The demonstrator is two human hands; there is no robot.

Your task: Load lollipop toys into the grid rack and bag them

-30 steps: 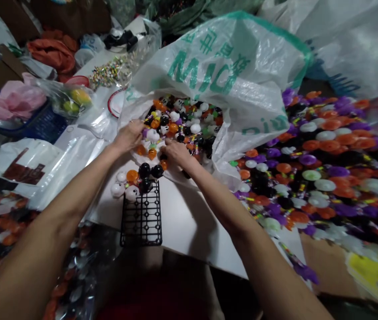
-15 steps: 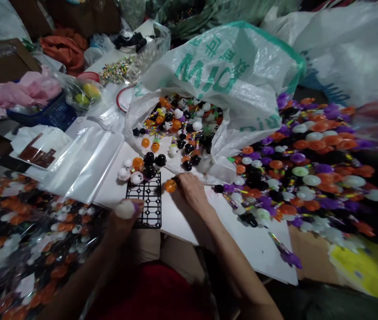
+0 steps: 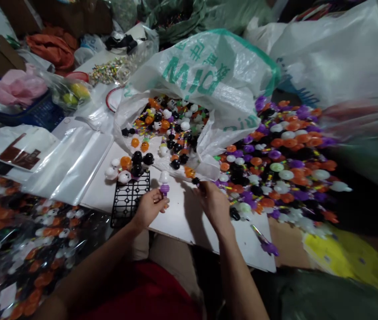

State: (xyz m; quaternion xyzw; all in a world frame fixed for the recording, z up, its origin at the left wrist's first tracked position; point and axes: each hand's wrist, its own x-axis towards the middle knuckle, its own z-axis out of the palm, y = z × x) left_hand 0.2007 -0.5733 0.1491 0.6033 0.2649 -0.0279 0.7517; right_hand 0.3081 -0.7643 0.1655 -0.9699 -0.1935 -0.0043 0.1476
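Between the fingers of my left hand stands a toy figure with a white top and a purple ribbed base; the hand is closed on it, beside the black plastic grid. My right hand is closed at the fingertips on an orange-topped toy with a dark end, partly hidden by the fingers. A cluster of round toy heads in white, orange and black covers the grid's far end.
Behind lies an open white woven sack with mixed small toys. A heap of toy sticks spreads at right. Clear plastic bags lie on the left of the white tabletop; bagged toys fill the lower left.
My left hand has moved right from over the grid, bringing the white-topped toy upright in front of me. My right hand has shifted right with the orange-topped toy. The view has swung slightly.
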